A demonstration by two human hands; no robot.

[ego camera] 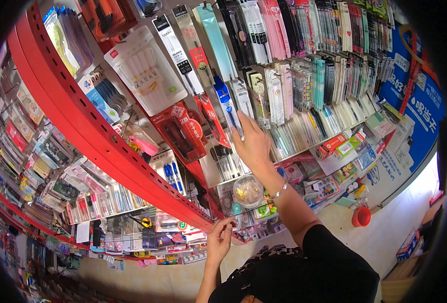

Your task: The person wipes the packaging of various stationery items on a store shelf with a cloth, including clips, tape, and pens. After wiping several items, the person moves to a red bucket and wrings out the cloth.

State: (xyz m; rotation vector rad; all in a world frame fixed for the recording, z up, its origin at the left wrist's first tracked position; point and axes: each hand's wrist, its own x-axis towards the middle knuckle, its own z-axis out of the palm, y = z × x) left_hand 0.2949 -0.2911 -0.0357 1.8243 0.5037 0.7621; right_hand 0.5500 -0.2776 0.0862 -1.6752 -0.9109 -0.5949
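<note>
My right hand (253,144) reaches to the pen rack. Its thumb and fingertips are at the lower end of a hanging blue-and-white pen packet (228,106); whether they grip it cannot be told. To the packet's left hangs a red 2B pencil packet (212,120), and to its right a white pen packet (243,97). Lower down, my left hand (219,242) is loosely curled with its fingertips by the glass shelf edge (251,212). Nothing shows in it. A round clear tub (248,191) of small yellowish items stands on the shelf below my right hand.
A red slotted upright (94,146) curves along the left. Hanging pen packets (306,30) fill the rack above, over a tray of pens (303,130). A blue printed panel (416,94) stands at the right. A red cup-shaped container (361,217) sits at lower right.
</note>
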